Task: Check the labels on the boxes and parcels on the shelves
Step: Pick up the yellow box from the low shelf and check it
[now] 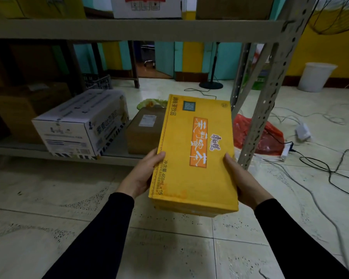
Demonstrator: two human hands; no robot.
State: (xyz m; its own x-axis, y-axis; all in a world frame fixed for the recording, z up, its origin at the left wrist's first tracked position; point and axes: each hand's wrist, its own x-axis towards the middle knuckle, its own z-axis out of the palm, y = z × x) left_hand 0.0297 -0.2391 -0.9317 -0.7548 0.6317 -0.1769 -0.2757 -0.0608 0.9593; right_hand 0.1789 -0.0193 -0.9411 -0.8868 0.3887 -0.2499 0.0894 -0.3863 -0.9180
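Observation:
A yellow drinks carton (195, 152) with an orange printed panel and a QR code is held up in front of the low shelf (69, 155), its printed face towards me. My left hand (143, 174) grips its left side, thumb on the top face. My right hand (244, 182) grips its right side the same way. On the shelf stand a white carton with blue print (79, 125) and a small brown parcel (143, 129) bearing a white label (147, 120). A larger brown box (22, 109) sits further left in shadow.
A grey perforated shelf post (270, 93) rises just right of the carton. An upper shelf beam (129, 30) carries more boxes. A red plastic bag (260, 135), cables, a power strip (286, 152), a white bucket (315, 76) and a fan stand (211, 84) lie on the tiled floor.

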